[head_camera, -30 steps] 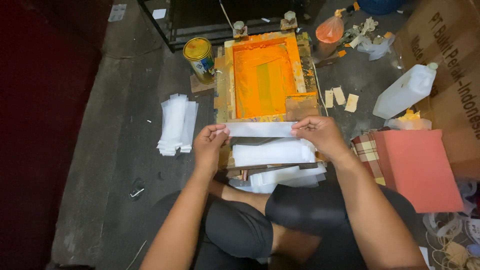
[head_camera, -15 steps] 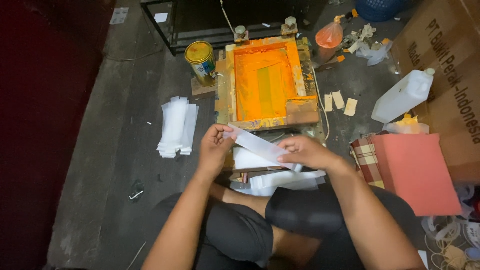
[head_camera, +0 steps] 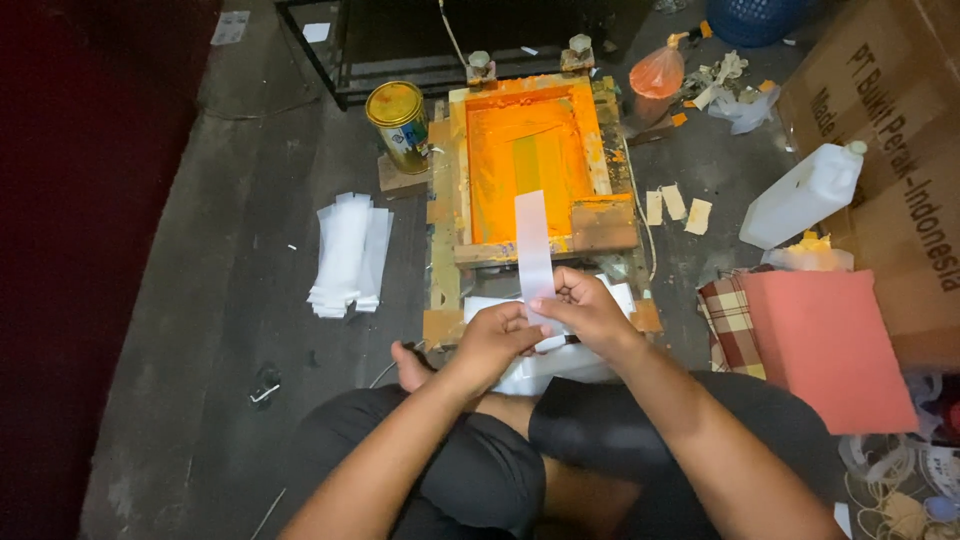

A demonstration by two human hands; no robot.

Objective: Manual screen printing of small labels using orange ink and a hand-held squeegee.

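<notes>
Left hand (head_camera: 497,338) and right hand (head_camera: 585,305) side by side at centre, both pinching the lower end of a white strip (head_camera: 532,246). Strip upright, pointing toward 12 o'clock, overlapping the orange-stained screen frame (head_camera: 530,170) on the floor. More white sheets (head_camera: 560,362) under the hands. Stack of white strips (head_camera: 347,254) at 9 o'clock, yellow tin (head_camera: 399,124) at 11 o'clock, white jug (head_camera: 805,194) at 2 o'clock, pink folder (head_camera: 825,345) at 3 o'clock.

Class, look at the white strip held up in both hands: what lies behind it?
Behind the white strip sits the wooden screen frame with its orange mesh. The strip covers part of the frame's near rail. Left hand and right hand pinch its lower end.
</notes>
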